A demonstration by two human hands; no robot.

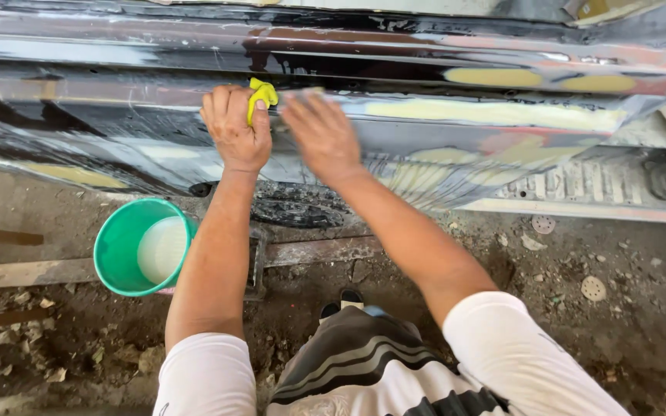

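Observation:
My left hand (234, 127) is closed around a small yellow sponge or cloth (261, 95), pressed against the lower side panel of a dark car body (425, 131) with yellow filler patches. Just to its right, my right hand (321, 137) lies flat on the same panel, fingers spread and blurred with motion; whether a sheet lies under it I cannot tell. Both forearms reach forward from white sleeves.
A green bucket (117, 250) holding whitish water stands on the dirt floor at my left, below the panel. A wooden plank (25, 272) lies beside it. Round sanding discs (593, 288) and rubble are scattered at the right. My knees and striped shorts fill the bottom.

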